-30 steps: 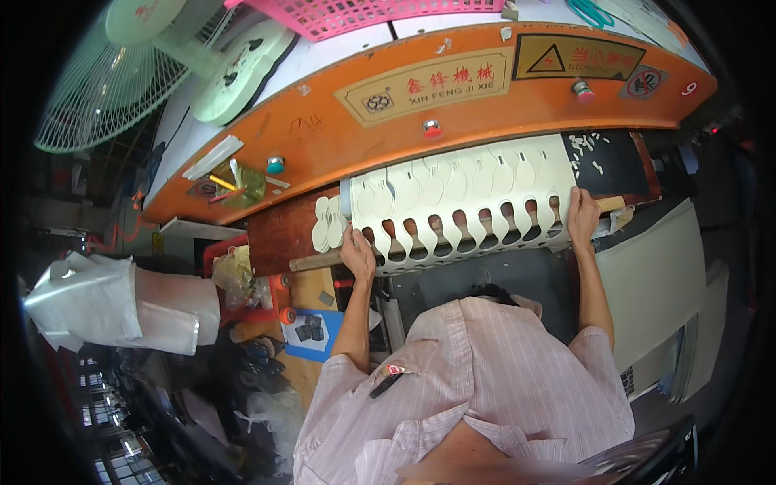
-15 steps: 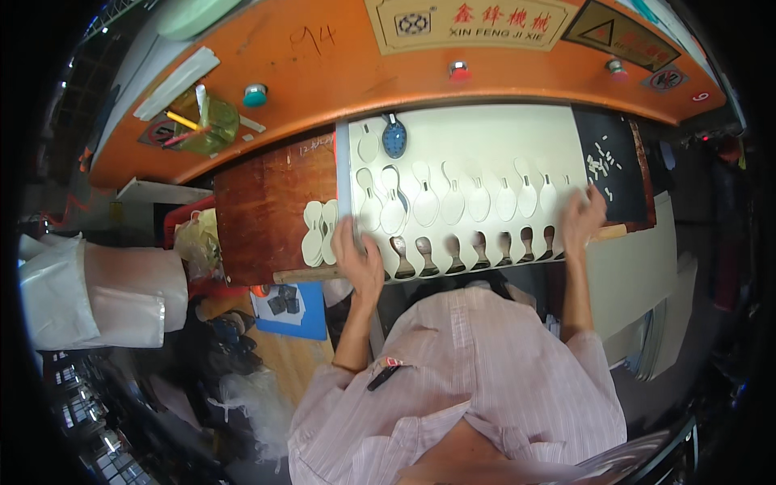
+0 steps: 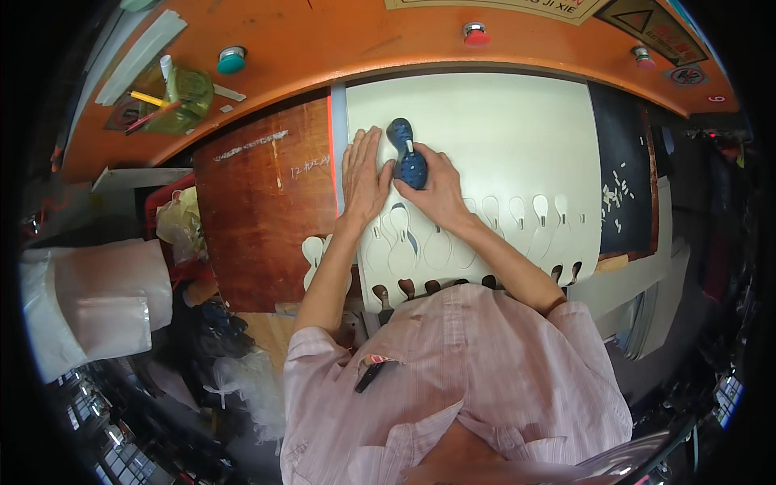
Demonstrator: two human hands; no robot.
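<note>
A large cream sheet (image 3: 517,129) lies before me, with a row of sole-shaped outlines (image 3: 437,247) cut into its near part. On it sits a blue sole-shaped cutting die (image 3: 413,171) with a small pale piece at its narrow waist. My right hand (image 3: 441,191) grips the die's near, wider end from the right, thumb below it. My left hand (image 3: 366,176) rests flat on the sheet just left of the die, fingers stretched forward and thumb close to it. Both forearms hide parts of the cut row.
An orange machine beam (image 3: 356,61) with push buttons crosses the far side. To the left are a reddish-brown board (image 3: 259,194), cut sole pieces (image 3: 314,257) and a green pen holder (image 3: 184,103). Small white scraps (image 3: 618,192) lie on a black surface at the right.
Both hands have moved from the sheet's near corners inward and forward. The right hand has taken hold of the die; the left now lies flat beside it. The view has shifted too.
</note>
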